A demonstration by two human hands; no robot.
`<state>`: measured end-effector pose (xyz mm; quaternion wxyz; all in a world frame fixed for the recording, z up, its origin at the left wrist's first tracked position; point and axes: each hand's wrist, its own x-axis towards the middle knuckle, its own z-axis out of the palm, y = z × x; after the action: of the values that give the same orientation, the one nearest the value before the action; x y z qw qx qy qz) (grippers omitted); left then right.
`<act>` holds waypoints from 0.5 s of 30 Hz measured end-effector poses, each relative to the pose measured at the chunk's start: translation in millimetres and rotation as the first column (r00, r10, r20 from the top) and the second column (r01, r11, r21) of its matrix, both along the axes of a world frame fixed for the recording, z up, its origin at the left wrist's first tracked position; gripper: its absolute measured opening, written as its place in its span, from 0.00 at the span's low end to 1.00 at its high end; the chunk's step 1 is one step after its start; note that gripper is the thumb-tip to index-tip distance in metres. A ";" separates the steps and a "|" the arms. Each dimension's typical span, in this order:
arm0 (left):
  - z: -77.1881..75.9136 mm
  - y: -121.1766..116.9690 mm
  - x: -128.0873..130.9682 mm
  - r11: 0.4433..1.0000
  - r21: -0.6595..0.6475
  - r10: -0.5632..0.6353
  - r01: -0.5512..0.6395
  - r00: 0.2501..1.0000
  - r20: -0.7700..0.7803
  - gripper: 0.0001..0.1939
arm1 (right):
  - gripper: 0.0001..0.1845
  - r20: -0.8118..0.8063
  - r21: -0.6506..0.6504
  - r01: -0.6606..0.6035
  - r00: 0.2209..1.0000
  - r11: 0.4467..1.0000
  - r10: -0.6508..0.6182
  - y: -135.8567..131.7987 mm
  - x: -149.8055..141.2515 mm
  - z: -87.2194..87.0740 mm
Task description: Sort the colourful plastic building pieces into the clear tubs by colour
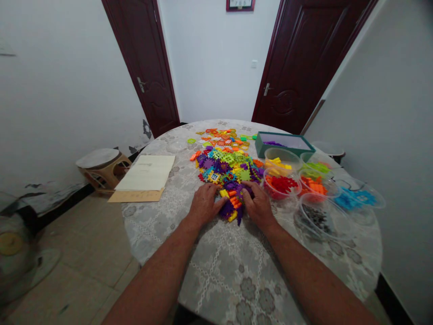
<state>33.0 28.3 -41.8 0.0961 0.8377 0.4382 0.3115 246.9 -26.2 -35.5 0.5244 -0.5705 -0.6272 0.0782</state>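
A small heap of purple, orange and yellow plastic building pieces (233, 201) lies on the tablecloth between my two hands. My left hand (204, 204) rests against the heap's left side, thumb apart from the fingers. On the opposite side, my right hand (259, 204) has its thumb and fingers closed around a purple piece (239, 191) at the heap's edge. Just beyond spreads a larger mixed pile of interlocking plastic pieces (223, 163) in green, purple, yellow, blue and red. Flat orange and yellow pieces (223, 135) lie farther back.
Clear tubs to the right hold sorted pieces: yellow (279, 164), red (283, 184), orange (314, 186), blue (356, 197) and grey (316, 217). A green box (287, 151) with purple pieces stands behind. An open notebook (145, 174) lies left; a stool (101, 167) stands beyond.
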 end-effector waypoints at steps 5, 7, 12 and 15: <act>4.5 9.2 -13.8 1.000 0.022 0.006 -0.008 0.996 0.085 0.13 | 0.17 -0.020 -0.023 -0.010 1.000 1.000 0.010 1.2 1.8 -2.8; 5.7 10.3 -16.4 1.000 0.022 0.017 -0.019 0.995 0.101 0.13 | 0.19 -0.033 -0.053 -0.019 0.999 0.998 0.018 1.6 1.9 -3.7; 15.9 5.1 -20.8 0.988 -0.026 -0.154 0.155 0.987 0.040 0.19 | 0.25 -0.076 -0.099 0.027 0.997 0.995 -0.034 1.4 1.2 -2.9; 25.1 -0.9 -24.1 0.948 -0.068 -0.312 0.311 0.950 0.006 0.27 | 0.25 -0.106 -0.096 0.069 0.991 0.993 -0.079 2.2 2.8 -1.3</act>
<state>8.9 27.4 -16.7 0.1714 0.8934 0.3112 0.2751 249.7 -23.9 -36.9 0.5338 -0.6117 -0.5716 0.1188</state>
